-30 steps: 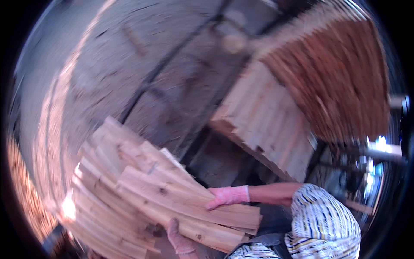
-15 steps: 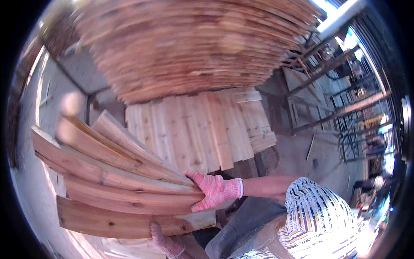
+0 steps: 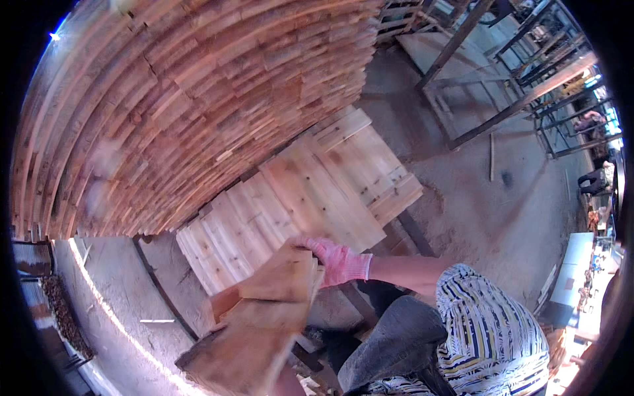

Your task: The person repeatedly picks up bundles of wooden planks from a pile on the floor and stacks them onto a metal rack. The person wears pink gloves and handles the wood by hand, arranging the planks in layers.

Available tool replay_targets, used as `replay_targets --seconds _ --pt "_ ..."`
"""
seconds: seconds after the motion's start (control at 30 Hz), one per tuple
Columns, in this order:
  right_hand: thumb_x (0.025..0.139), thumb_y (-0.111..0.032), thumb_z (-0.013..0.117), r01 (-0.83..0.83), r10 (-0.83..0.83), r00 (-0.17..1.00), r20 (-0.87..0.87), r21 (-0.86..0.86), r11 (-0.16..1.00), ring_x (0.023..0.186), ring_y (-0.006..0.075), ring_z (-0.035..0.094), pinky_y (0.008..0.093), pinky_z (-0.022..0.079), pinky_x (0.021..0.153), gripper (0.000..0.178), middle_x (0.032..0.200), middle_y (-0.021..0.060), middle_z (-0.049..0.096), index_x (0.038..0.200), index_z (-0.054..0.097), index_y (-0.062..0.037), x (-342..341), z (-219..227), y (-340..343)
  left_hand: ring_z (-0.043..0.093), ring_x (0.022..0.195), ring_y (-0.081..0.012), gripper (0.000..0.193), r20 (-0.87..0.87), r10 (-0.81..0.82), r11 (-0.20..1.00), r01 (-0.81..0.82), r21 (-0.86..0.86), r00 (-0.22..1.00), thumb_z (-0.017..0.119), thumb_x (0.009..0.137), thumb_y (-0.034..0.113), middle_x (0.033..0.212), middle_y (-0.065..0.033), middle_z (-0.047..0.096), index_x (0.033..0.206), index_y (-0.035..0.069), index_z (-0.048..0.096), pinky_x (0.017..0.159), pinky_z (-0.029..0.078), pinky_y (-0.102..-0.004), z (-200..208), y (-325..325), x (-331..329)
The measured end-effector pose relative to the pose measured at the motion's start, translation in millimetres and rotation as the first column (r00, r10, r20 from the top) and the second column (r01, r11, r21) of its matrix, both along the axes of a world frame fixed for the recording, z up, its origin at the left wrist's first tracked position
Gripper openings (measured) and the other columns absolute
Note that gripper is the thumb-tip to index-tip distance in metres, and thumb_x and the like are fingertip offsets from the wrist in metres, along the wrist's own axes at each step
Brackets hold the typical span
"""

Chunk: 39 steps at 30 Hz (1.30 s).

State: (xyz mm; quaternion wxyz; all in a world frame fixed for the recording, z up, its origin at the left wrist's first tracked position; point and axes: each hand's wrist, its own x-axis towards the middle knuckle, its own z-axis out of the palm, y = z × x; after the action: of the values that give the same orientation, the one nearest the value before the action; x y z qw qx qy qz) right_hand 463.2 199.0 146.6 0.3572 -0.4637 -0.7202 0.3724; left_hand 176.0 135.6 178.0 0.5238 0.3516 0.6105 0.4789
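A loose bundle of boards (image 3: 257, 330) is held at about 6 to 7 o'clock, just short of a low pile of pale boards (image 3: 297, 191) that lies across the middle of the view. Its upper end is gripped by the gloved right hand (image 3: 338, 261), at between 5 and 6 o'clock, with the fingers curled over the edge. The left hand is hidden behind the wood, with only a patch of forearm (image 3: 288, 383) seen near 6 o'clock, so how its fingers are set cannot be told.

The boards are judged to be stiff and dry, light singly but weighty as a bunch. Sliding over one another is to be expected, and splinters may be met along the rough edges. A hold around the long edges, with support given well apart on both sides of the middle, would seem best.

Half a second ago the boards were fanned out toward 8 and 9 o'clock; now they are bunched and pointed toward 7. The left glove was visible then. The tall stack (image 3: 198, 112), seen earlier at 12 o'clock, is now found at 10 to 11.
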Motion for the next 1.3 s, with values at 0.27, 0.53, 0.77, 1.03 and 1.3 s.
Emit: replay_targets --seconds 0.27,0.53,0.77,1.03,1.3 --pt "0.066 -0.038 0.086 0.067 -0.061 0.998 0.028 -0.429 0.901 0.118 0.0377 0.061 0.0428 0.052 0.098 0.093 0.127 0.0215 0.061 0.142 0.042 -0.0061 -9.9 -1.5 31.5 0.067 0.098 -0.0320 0.034 -0.429 -0.241 0.970 0.202 -0.135 0.871 0.071 0.087 0.013 0.109 -0.0154 0.067 0.120 0.007 0.066 0.089 0.056 -0.0455 -48.9 39.8 36.4" --pt "0.073 -0.050 0.077 0.480 -0.018 0.820 0.572 -0.671 0.565 0.111 0.0377 0.066 0.0477 0.053 0.093 0.082 0.117 0.0194 0.068 0.136 0.048 -0.0068 54.9 46.1 35.9 0.066 0.094 -0.0182 0.030 0.040 -0.132 0.873 0.135 -0.468 0.990 0.075 0.083 0.009 0.103 -0.0099 0.069 0.111 0.004 0.067 0.079 0.055 -0.0325 -60.7 93.7 52.6" --pt "0.078 -0.040 0.075 0.644 -0.011 0.611 0.792 -0.489 0.589 0.120 0.0361 0.058 0.0464 0.050 0.098 0.078 0.132 0.0206 0.056 0.136 0.041 -0.0017 58.6 -90.9 33.1 0.066 0.087 -0.0195 0.039 -0.386 -0.406 0.755 0.066 -0.653 0.829 0.073 0.086 0.029 0.097 -0.0096 0.070 0.112 0.002 0.063 0.075 0.053 -0.0348 -200.8 112.5 44.5" --pt "0.080 -0.044 0.076 0.295 -0.064 0.946 0.318 -0.764 0.574 0.139 0.0380 0.042 0.0441 0.039 0.112 0.100 0.150 0.0266 0.041 0.153 0.025 0.0027 136.6 -136.6 23.0 0.067 0.086 -0.0301 0.043 -0.515 -0.390 0.762 -0.046 -0.646 0.763 0.070 0.086 0.035 0.094 -0.0160 0.068 0.110 0.003 0.056 0.079 0.052 -0.0409 -234.7 110.7 33.8" --pt "0.077 -0.052 0.078 0.504 -0.034 0.741 0.670 -0.522 0.688 0.138 0.0426 0.040 0.0453 0.036 0.114 0.111 0.153 0.0278 0.035 0.158 0.017 -0.0075 78.4 -122.6 18.7 0.066 0.091 -0.0287 0.042 -0.531 -0.365 0.749 -0.098 -0.656 0.765 0.070 0.085 0.031 0.096 -0.0140 0.067 0.113 0.005 0.052 0.083 0.051 -0.0400 -248.1 107.6 33.1"
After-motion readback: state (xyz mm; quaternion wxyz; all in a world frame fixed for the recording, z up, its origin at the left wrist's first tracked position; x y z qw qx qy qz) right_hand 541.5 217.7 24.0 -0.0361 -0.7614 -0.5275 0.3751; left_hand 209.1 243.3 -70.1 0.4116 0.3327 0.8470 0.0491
